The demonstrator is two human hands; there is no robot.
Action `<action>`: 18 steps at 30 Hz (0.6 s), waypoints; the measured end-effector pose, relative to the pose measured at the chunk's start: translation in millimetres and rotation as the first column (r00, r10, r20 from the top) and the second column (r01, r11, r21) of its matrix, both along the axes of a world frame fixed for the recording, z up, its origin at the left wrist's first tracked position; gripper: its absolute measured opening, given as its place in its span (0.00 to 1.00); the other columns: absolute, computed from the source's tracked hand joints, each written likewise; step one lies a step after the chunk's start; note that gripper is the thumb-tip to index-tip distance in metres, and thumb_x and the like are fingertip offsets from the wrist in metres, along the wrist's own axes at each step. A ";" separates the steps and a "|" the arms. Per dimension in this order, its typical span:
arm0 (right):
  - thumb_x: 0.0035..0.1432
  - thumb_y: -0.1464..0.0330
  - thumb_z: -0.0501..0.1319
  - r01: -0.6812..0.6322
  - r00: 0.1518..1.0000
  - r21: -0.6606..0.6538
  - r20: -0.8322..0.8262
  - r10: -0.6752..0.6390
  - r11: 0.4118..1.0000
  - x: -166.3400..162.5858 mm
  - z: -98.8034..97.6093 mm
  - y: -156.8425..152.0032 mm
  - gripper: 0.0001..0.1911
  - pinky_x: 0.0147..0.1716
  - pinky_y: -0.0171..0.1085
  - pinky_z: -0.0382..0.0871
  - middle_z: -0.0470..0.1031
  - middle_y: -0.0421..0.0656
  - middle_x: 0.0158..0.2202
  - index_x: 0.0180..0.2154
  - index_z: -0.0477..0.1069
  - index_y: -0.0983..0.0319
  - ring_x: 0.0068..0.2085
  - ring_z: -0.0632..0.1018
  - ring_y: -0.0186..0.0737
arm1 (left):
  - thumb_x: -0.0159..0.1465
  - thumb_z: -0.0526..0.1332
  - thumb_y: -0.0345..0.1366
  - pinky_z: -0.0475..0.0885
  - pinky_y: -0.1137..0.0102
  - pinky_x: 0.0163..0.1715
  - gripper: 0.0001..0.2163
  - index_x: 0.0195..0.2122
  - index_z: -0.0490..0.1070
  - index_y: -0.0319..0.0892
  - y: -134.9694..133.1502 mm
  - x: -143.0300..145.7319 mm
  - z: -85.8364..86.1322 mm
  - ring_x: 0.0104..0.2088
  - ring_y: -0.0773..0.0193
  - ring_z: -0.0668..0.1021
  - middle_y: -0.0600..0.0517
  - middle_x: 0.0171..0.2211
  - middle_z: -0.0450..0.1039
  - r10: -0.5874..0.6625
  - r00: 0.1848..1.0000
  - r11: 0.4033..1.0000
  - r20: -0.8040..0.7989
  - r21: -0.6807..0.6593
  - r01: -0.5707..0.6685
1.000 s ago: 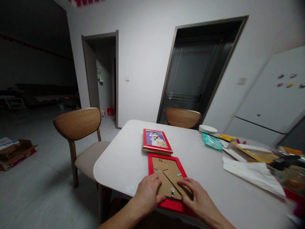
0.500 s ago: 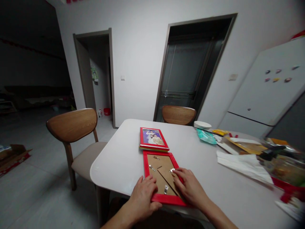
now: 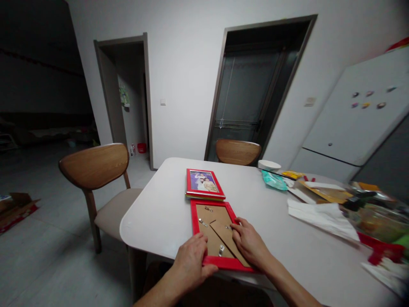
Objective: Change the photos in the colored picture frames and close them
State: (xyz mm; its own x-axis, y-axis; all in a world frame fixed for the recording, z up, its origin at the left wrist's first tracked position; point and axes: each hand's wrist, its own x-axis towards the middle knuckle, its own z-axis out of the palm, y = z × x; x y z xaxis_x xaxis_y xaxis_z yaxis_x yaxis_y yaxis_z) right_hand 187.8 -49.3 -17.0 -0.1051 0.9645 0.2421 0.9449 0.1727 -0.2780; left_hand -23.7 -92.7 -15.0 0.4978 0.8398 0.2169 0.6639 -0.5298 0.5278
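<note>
Frame face-down, long axis away

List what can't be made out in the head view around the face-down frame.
- Face-down red frame: near edge partly covered by left hand and right hand.
- Clip at the right edge: hidden under right fingertips.
- Clutter at table's right: blurred, cut by the image edge.
- Photo in upper frame: too small.

You are facing a white wall | two dark doorways | wooden chair standing left | grey floor lying dim | fridge right.
</note>
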 end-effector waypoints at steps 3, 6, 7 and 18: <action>0.53 0.66 0.47 -0.058 0.998 0.078 0.028 0.056 0.995 -2.7 -0.4 -11.9 0.18 0.45 0.40 0.58 0.64 0.50 0.46 0.41 0.69 0.63 0.46 0.65 0.43 | 0.48 0.64 0.40 0.58 0.66 0.51 0.16 0.37 0.67 0.40 0.5 -2.5 -0.2 0.52 0.57 0.62 0.47 0.50 0.62 -0.006 1.000 1.000 0.021 -0.001 0.006; 0.52 0.65 0.49 -0.212 0.977 0.119 0.034 0.209 0.970 -9.6 0.0 -30.0 0.16 0.46 0.43 0.57 0.64 0.47 0.48 0.41 0.69 0.57 0.48 0.63 0.44 | 0.48 0.64 0.38 0.59 0.67 0.50 0.14 0.34 0.67 0.40 1.4 -6.1 -0.9 0.52 0.59 0.62 0.47 0.50 0.63 -0.014 0.999 1.000 0.044 0.005 0.013; 0.53 0.65 0.49 -0.272 0.962 0.105 0.032 0.270 0.956 -12.2 0.8 -36.0 0.16 0.47 0.43 0.56 0.64 0.45 0.48 0.41 0.69 0.55 0.49 0.63 0.44 | 0.48 0.64 0.37 0.60 0.67 0.50 0.13 0.34 0.67 0.40 1.9 -7.5 -1.1 0.52 0.59 0.62 0.47 0.49 0.63 -0.011 0.999 1.000 0.049 0.005 0.011; 0.53 0.63 0.49 -0.450 0.887 -0.011 0.111 0.449 0.893 -26.5 23.5 -57.9 0.15 0.46 0.45 0.54 0.62 0.43 0.48 0.44 0.66 0.51 0.50 0.61 0.44 | 0.48 0.64 0.39 0.61 0.68 0.48 0.14 0.33 0.67 0.40 4.2 -14.6 1.1 0.51 0.59 0.64 0.47 0.48 0.65 -0.031 0.996 0.999 0.079 0.022 0.030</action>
State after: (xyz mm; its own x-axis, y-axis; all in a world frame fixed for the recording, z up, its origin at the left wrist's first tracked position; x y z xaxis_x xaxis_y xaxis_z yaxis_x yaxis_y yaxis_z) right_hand 161.3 -107.2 6.4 -0.5526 0.8043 0.2187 0.7891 0.5893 -0.1733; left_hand -38.4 -88.5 -13.8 0.5036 0.8193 0.2742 0.6038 -0.5608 0.5666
